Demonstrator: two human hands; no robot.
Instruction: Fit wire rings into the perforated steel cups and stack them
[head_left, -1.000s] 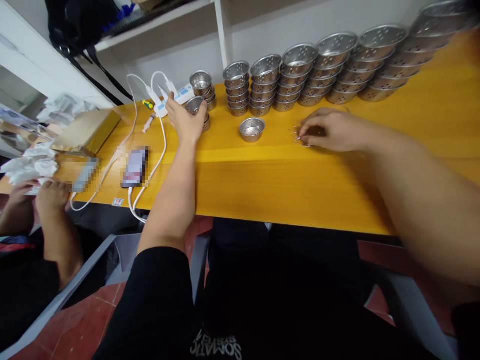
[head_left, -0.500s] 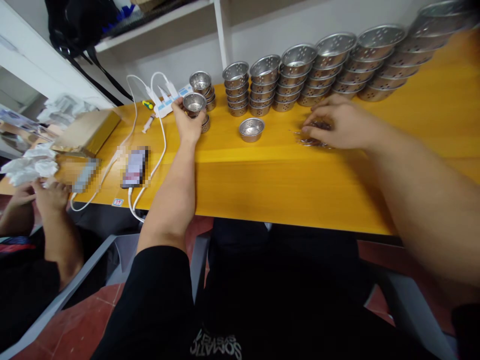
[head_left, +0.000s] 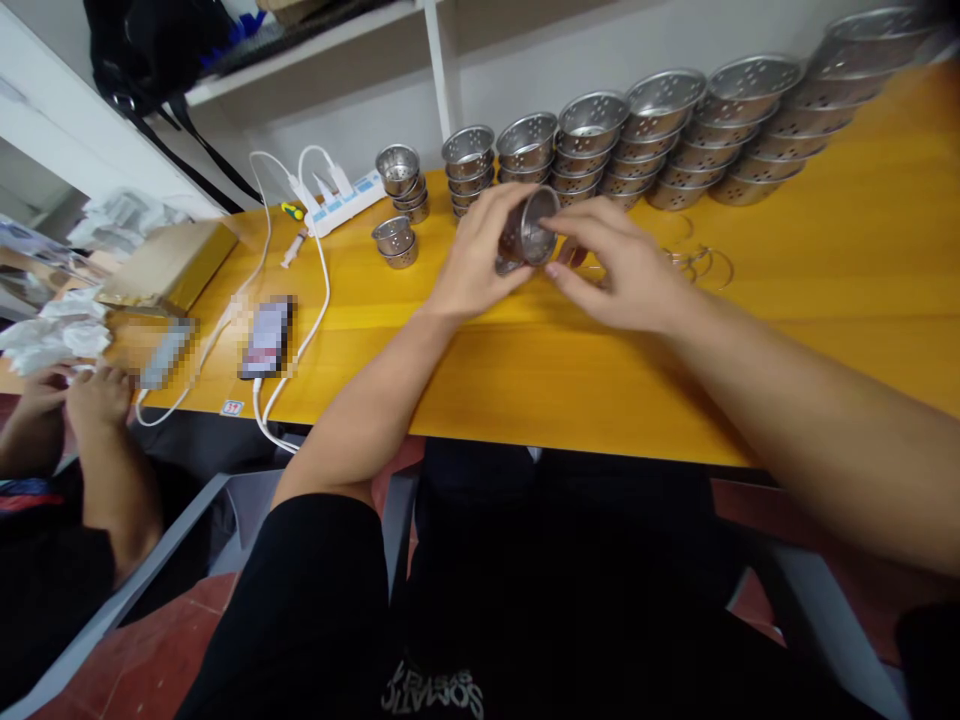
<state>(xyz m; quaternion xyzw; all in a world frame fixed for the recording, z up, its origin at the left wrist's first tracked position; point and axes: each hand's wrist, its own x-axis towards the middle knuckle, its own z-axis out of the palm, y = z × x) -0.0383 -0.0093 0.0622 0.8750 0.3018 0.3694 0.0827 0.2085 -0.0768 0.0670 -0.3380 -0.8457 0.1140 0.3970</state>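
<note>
Tilted on its side, a small perforated metal cup [head_left: 537, 228] is in my left hand [head_left: 474, 255], fingers wrapped round it and its mouth facing right. My right hand [head_left: 622, 262] is at that mouth, with bent fingers touching the rim and the inside. What those fingers hold is too small to make out. Several thin wire loops [head_left: 705, 266] lie on the table just beyond my right wrist. Part of another metal surface shows below the held cup, mostly hidden by my hands.
Stacks of perforated cups [head_left: 592, 130] line the back, growing larger rightward. A short cup stack [head_left: 395, 243] stands left of my hands. Further left are a power strip [head_left: 345, 205], a phone [head_left: 267, 338] with white cables and a cardboard box [head_left: 169, 268]. A co-worker's hands [head_left: 97, 395] are at far left.
My left hand has lifted a cup off the small stack at left and brought it right. My right hand has moved left from the wire pile to the cup; the loops now lie more spread out.
</note>
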